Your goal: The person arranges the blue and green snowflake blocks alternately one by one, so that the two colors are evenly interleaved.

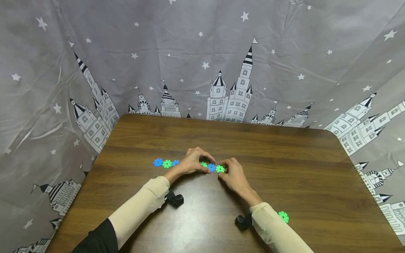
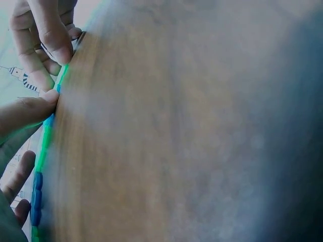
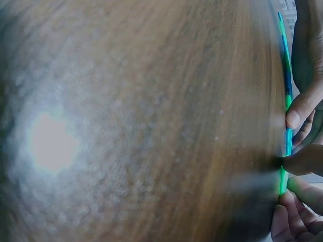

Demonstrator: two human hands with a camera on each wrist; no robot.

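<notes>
A row of flat notched plastic discs, blue and green by turns, lies across the table. At its left end are a blue disc (image 1: 158,162) and a green disc (image 1: 167,163); my left hand (image 1: 191,162) hides part of the middle. Thumb and forefinger of that hand pinch the blue disc (image 1: 211,167) near the right end. My right hand (image 1: 235,175) grips the last green disc (image 1: 220,169), whose edge meets the blue one. Seen edge-on in the right wrist view, the row (image 3: 288,91) forms a thin, nearly straight strip.
A loose green disc (image 1: 283,216) lies beside my right sleeve (image 1: 275,228). Black wrist devices (image 1: 174,199) hang below both forearms. The brown wooden table (image 1: 300,168) ends at a grey curtain (image 1: 177,63) printed with castles and stars.
</notes>
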